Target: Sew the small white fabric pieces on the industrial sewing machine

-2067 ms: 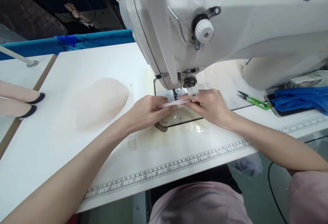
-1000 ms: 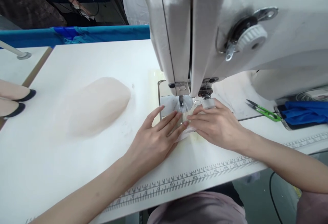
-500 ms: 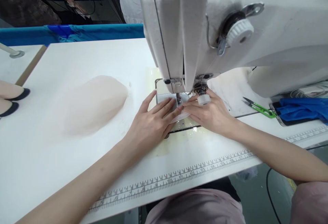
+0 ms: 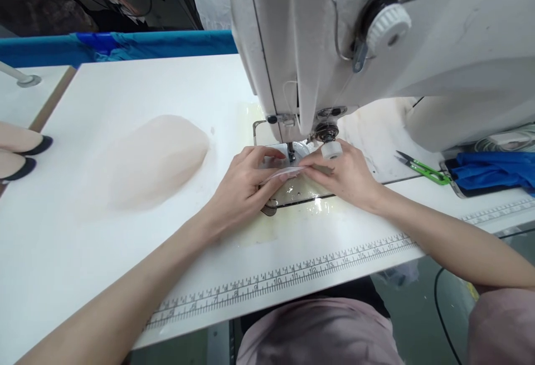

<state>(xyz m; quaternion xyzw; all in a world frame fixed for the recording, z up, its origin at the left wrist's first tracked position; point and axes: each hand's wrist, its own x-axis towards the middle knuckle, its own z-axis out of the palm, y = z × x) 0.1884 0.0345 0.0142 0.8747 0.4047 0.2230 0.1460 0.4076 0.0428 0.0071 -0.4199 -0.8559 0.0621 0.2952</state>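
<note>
My left hand [image 4: 244, 184] and my right hand [image 4: 345, 173] meet under the head of a white sewing machine [image 4: 376, 42]. Both pinch a small pale strip of fabric [image 4: 285, 173], held flat just in front of the needle [image 4: 290, 152] over the metal needle plate [image 4: 298, 191]. My left fingers curl around the strip's left end, and my right thumb and fingers hold its right end. A white round knob [image 4: 331, 150] on the machine sits right above my right hand.
A heap of sheer pale fabric [image 4: 146, 159] lies left on the white table [image 4: 104, 253], which has a printed ruler [image 4: 292, 276] along its front edge. Green thread snips [image 4: 422, 168] and blue cloth [image 4: 493, 167] lie at the right. Pale stockings with dark toes [image 4: 20, 153] are at the far left.
My hands lay flat on the strip at the plate; now the fingers have curled and lifted it slightly, pinching both ends. The camera has shifted a little.
</note>
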